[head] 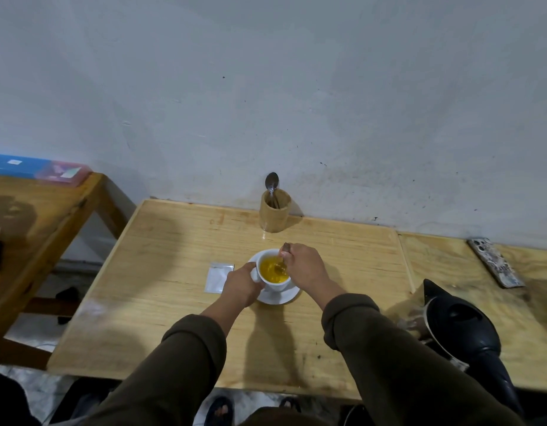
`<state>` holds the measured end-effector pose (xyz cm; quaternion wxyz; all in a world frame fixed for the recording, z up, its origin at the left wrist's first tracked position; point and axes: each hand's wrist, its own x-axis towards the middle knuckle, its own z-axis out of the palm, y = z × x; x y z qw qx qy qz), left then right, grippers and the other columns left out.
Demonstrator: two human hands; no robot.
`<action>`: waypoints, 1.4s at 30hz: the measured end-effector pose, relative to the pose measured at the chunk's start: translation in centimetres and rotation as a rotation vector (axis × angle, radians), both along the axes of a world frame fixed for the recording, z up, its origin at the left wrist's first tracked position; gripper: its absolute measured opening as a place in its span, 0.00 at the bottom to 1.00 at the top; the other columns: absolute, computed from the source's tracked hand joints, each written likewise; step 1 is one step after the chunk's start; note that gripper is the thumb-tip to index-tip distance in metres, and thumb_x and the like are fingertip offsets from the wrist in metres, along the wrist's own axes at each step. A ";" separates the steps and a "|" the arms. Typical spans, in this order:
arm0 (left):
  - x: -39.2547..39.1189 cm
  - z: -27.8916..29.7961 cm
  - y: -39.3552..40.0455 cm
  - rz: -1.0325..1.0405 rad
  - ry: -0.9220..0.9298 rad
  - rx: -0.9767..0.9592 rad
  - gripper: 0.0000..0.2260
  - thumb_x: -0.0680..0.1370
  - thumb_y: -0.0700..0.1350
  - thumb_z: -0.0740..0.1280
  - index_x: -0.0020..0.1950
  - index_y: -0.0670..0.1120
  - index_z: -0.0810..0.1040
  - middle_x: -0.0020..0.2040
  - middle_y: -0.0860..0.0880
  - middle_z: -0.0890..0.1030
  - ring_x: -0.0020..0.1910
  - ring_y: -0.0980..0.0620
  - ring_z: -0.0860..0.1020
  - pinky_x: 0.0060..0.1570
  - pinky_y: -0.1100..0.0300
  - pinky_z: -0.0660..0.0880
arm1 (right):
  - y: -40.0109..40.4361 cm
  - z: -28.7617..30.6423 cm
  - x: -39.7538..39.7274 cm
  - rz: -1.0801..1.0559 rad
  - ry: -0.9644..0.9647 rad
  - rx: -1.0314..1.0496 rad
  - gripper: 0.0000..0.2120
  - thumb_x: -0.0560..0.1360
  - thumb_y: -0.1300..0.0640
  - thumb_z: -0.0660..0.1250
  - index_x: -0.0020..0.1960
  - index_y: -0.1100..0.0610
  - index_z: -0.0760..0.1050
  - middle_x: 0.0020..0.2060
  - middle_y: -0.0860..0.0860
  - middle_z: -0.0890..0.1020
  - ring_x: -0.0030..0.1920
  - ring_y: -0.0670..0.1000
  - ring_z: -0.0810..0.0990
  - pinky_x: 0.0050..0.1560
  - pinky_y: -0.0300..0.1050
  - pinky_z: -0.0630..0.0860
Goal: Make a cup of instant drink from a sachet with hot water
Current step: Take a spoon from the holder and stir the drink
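Observation:
A white cup (276,285) full of yellow drink stands on a white saucer (281,298) in the middle of the wooden table (173,318). My left hand (240,285) grips the cup's handle on its left side. Over the cup's right rim, my right hand (304,267) pinches a spoon (281,262) whose bowl dips into the liquid. A silver sachet (218,276) lies flat on the table just left of the cup, partly under my left hand.
A wooden holder (274,212) with a spoon (271,181) stands at the wall behind the cup. A black kettle (462,330) sits at the right, near my right forearm. A phone (495,262) lies far right. A second wooden table (35,216) stands to the left.

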<state>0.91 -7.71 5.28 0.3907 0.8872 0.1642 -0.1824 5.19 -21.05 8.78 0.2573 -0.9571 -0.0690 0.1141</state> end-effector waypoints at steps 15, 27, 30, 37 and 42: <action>0.0 0.3 -0.1 -0.011 0.014 0.032 0.21 0.76 0.48 0.65 0.69 0.48 0.69 0.64 0.43 0.77 0.64 0.42 0.74 0.62 0.52 0.71 | 0.0 0.4 0.0 0.024 0.047 0.023 0.13 0.80 0.54 0.57 0.55 0.60 0.77 0.51 0.57 0.81 0.53 0.56 0.78 0.48 0.45 0.70; -0.1 0.5 -0.2 -0.014 0.007 0.031 0.19 0.77 0.48 0.64 0.67 0.46 0.71 0.63 0.43 0.78 0.62 0.42 0.75 0.63 0.51 0.72 | -0.1 0.5 -0.2 0.073 0.094 0.074 0.13 0.79 0.54 0.59 0.54 0.59 0.79 0.52 0.57 0.83 0.54 0.56 0.79 0.55 0.48 0.73; -0.1 0.5 -0.2 -0.007 0.005 0.029 0.20 0.76 0.48 0.65 0.68 0.47 0.71 0.64 0.43 0.78 0.63 0.42 0.75 0.62 0.51 0.72 | -0.1 0.6 -0.1 0.042 0.069 0.039 0.14 0.80 0.54 0.58 0.55 0.60 0.77 0.51 0.57 0.81 0.53 0.56 0.78 0.51 0.47 0.72; 0.0 0.4 -0.3 -0.010 0.015 0.052 0.20 0.77 0.48 0.64 0.68 0.47 0.70 0.64 0.43 0.77 0.63 0.42 0.75 0.61 0.52 0.71 | -0.3 0.4 0.1 0.029 0.044 -0.021 0.14 0.80 0.53 0.57 0.59 0.53 0.79 0.57 0.53 0.82 0.57 0.55 0.78 0.56 0.47 0.74; 0.0 0.3 -0.3 -0.013 0.018 0.058 0.20 0.76 0.48 0.64 0.68 0.47 0.70 0.65 0.44 0.77 0.63 0.43 0.74 0.60 0.52 0.71 | -0.1 0.5 -0.1 0.093 0.093 -0.016 0.15 0.80 0.52 0.58 0.57 0.56 0.80 0.54 0.56 0.83 0.55 0.56 0.79 0.57 0.49 0.74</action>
